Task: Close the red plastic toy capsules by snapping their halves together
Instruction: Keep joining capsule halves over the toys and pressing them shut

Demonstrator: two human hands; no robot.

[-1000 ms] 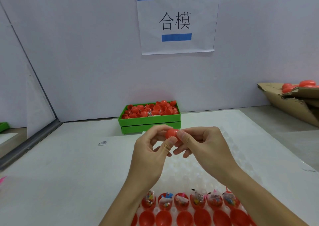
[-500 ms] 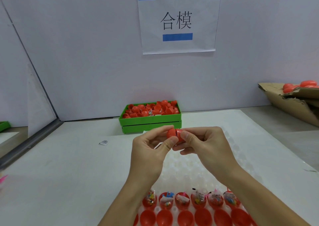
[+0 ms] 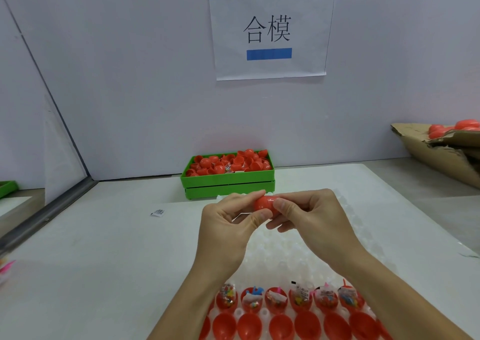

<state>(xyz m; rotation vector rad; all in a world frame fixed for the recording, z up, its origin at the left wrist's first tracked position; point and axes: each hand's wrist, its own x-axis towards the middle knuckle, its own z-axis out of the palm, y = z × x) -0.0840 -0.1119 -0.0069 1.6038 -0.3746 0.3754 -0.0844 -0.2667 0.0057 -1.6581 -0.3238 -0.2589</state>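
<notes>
I hold one red capsule (image 3: 265, 204) in the air over the table's middle, lying sideways between both hands. My left hand (image 3: 228, 225) pinches its left half with thumb and forefinger. My right hand (image 3: 309, 217) grips its right half, thumb in front. The two halves sit pressed together, mostly hidden by my fingers. Below, at the frame's bottom, a white blister tray (image 3: 285, 256) carries a row of red capsule halves filled with small toys (image 3: 276, 300) and a row of hollow red halves (image 3: 280, 325).
A green bin (image 3: 228, 184) heaped with red capsule halves stands by the back wall. A torn cardboard box (image 3: 441, 152) with red capsules sits at the right. A small printed packet (image 3: 157, 212) lies on the white table to the left.
My hands have pushed the two halves closer together; the gap seen earlier between them has gone. Both hands stay at about the same spot.
</notes>
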